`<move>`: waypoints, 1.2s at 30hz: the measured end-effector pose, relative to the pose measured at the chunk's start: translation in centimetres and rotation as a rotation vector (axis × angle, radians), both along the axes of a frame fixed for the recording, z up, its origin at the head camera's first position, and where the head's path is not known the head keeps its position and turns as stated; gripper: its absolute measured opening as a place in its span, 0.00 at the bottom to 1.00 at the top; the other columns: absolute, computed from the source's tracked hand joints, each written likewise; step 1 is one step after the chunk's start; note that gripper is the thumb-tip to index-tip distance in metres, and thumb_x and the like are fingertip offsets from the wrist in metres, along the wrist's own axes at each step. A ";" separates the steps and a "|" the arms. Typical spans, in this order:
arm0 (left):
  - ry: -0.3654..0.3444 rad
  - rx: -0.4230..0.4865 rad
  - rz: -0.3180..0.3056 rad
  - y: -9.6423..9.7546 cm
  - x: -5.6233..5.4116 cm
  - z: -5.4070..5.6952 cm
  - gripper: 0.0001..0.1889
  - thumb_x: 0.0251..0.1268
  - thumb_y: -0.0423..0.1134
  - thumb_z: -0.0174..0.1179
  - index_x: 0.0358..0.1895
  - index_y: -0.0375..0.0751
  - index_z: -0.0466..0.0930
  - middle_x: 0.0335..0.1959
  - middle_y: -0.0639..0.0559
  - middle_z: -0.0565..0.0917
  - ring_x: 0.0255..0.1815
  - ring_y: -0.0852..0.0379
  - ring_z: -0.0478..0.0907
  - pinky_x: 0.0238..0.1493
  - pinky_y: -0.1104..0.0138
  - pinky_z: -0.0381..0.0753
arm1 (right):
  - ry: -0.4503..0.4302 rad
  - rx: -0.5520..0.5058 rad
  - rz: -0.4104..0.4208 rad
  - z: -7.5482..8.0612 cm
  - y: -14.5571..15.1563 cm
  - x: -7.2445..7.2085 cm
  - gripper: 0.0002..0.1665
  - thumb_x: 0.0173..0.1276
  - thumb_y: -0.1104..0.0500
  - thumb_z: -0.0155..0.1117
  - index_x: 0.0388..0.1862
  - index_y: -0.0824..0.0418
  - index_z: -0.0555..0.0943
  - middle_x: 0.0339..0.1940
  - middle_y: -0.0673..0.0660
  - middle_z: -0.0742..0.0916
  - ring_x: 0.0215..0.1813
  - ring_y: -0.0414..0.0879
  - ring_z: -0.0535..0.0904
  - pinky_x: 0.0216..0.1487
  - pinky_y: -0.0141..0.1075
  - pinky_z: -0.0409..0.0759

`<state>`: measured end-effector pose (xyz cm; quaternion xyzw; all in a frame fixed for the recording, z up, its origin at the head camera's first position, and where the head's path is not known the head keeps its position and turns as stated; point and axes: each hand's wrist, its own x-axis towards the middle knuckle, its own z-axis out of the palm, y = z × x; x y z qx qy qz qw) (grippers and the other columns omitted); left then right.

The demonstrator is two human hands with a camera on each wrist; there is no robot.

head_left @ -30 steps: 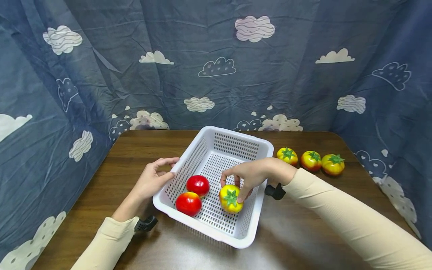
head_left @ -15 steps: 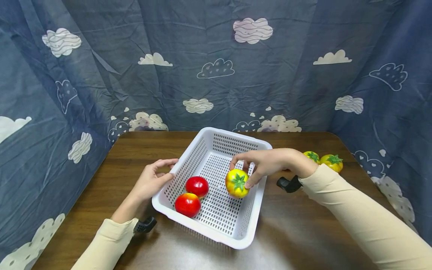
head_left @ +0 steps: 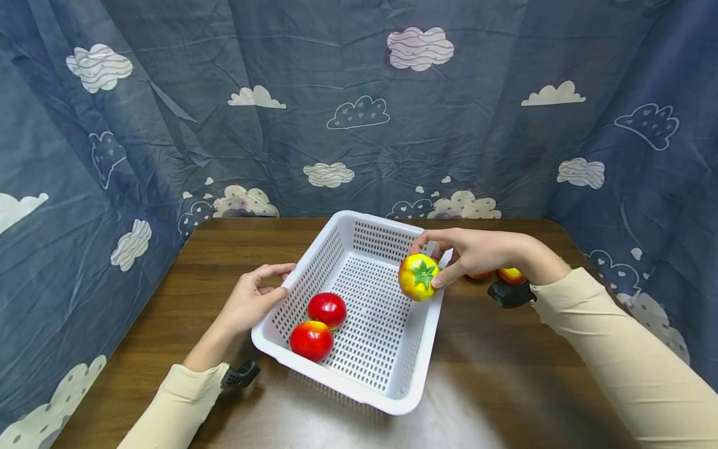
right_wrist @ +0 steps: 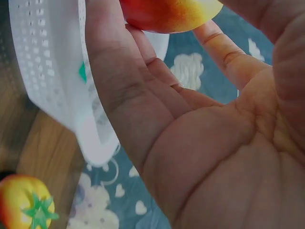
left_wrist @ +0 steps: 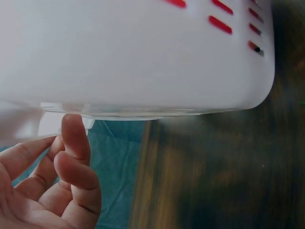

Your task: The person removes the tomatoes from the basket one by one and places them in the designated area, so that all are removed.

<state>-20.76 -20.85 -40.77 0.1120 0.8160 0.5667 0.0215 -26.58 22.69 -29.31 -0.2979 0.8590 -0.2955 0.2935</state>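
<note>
Over the basket at two o'clock, raise high the yellow tomato pinched in the right hand; steady the rim at ten o'clock with the relaxed left hand.

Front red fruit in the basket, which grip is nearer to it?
Left: the left grip is at the left rim of the basket, just left of the front red fruit. The right grip is farther right, holding a green-topped fruit.

The right hand holds a tomato up top. Upper left, a white basket; lower left, another tomato.
</note>
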 end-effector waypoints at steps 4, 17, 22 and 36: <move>-0.008 -0.004 0.011 0.0 0.0 0.0 0.25 0.73 0.30 0.62 0.71 0.37 0.80 0.59 0.33 0.79 0.40 0.45 0.93 0.44 0.56 0.95 | -0.017 -0.004 -0.070 0.1 1.6 -0.3 0.39 0.68 0.51 0.79 0.73 0.50 0.71 0.57 0.61 0.86 0.54 0.53 0.86 0.56 0.40 0.85; -0.015 0.002 0.008 0.0 0.1 -0.2 0.25 0.73 0.30 0.63 0.72 0.36 0.79 0.59 0.32 0.78 0.46 0.37 0.93 0.42 0.54 0.95 | -0.110 -0.089 -0.234 -0.3 6.7 -1.0 0.37 0.71 0.56 0.75 0.74 0.53 0.68 0.56 0.66 0.84 0.55 0.58 0.87 0.58 0.44 0.91; -0.011 0.001 0.003 0.0 0.0 -0.1 0.25 0.73 0.30 0.63 0.72 0.36 0.79 0.59 0.32 0.78 0.46 0.36 0.93 0.43 0.54 0.95 | -0.135 -0.117 -0.291 -0.5 8.5 -1.2 0.39 0.72 0.59 0.74 0.76 0.55 0.66 0.56 0.68 0.83 0.54 0.59 0.88 0.57 0.43 0.92; -0.016 0.003 0.006 0.1 0.1 0.1 0.25 0.73 0.30 0.63 0.72 0.36 0.79 0.59 0.32 0.78 0.45 0.38 0.93 0.43 0.55 0.95 | -0.215 -0.085 -0.388 -3.6 12.4 -1.6 0.41 0.74 0.57 0.73 0.78 0.56 0.63 0.56 0.66 0.80 0.52 0.53 0.88 0.55 0.41 0.92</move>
